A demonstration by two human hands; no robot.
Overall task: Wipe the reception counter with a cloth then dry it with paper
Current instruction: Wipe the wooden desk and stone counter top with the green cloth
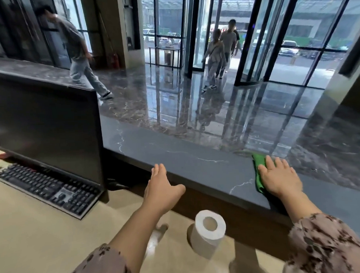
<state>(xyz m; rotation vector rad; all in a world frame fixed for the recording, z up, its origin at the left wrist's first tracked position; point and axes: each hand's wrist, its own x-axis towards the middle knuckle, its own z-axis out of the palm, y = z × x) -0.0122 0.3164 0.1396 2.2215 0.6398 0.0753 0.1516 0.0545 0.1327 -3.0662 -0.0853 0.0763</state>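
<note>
Green cloth point(258, 164) is pressed flat on the right part of the dark stone counter point(176, 157), reaching from far edge to near edge, under the right hand point(280, 178), whose fingers are laid straight on top, not curled round it. The wipe is judged best made with even palm pressure in long overlapping passes toward the monitor point(45, 132) at the left, both edges being covered. The left hand point(160, 188), open with straight fingers, is rested on the near edge, and the paper roll point(208, 230) is stood below on the lower desk point(35, 235), within reach for drying.
</note>
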